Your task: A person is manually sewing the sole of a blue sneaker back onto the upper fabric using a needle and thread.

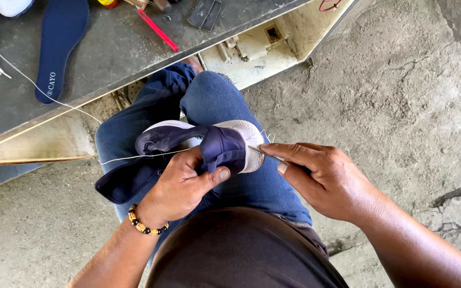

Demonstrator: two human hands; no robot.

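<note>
My left hand [180, 184] grips a navy shoe with a white sole [209, 143], held over my knees in blue jeans. Its thumb presses on the navy upper near the toe. My right hand [321, 178] pinches a thin metal awl or needle [265, 153] whose tip meets the white sole edge at the toe. A white thread [129, 158] runs from the shoe leftward and up across the bench. A beaded bracelet sits on my left wrist.
A grey workbench top [108, 53] lies ahead with a navy insole [60, 42], a red pen-like tool [158, 31] and a dark flat piece [205, 13]. Another shoe with white laces pokes in at far left. Rough concrete floor [401, 96] spreads to the right.
</note>
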